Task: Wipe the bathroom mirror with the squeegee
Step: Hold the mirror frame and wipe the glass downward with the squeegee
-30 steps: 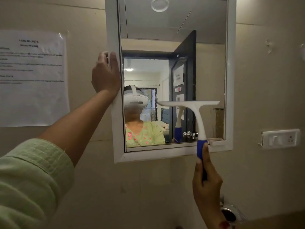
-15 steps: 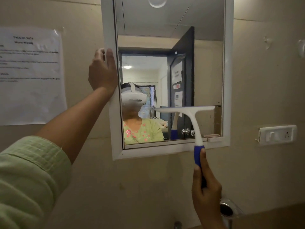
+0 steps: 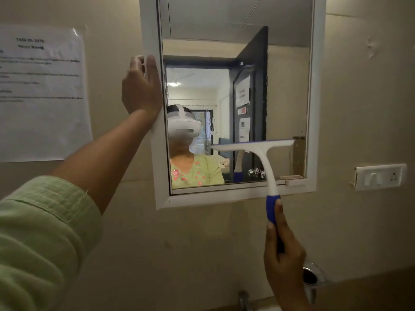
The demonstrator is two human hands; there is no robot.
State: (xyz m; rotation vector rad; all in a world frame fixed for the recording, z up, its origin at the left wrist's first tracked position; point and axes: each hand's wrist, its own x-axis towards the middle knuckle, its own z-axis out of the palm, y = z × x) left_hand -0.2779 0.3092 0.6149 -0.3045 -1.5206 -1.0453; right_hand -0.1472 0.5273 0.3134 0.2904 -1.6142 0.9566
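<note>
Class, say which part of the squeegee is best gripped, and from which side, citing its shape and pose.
Grip the blue handle, coming from below. The squeegee stands roughly upright, its wide blade on top before the mirror, so the narrow bottom end is the free part. The right hand grips it there, thumb along the handle.

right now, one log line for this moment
left hand: grips mirror frame | right hand: grips squeegee handle | blade: level, at lower glass

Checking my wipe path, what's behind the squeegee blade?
The mirror, its lower glass reflecting a dark door. The strip directly behind the blade is hidden.
</note>
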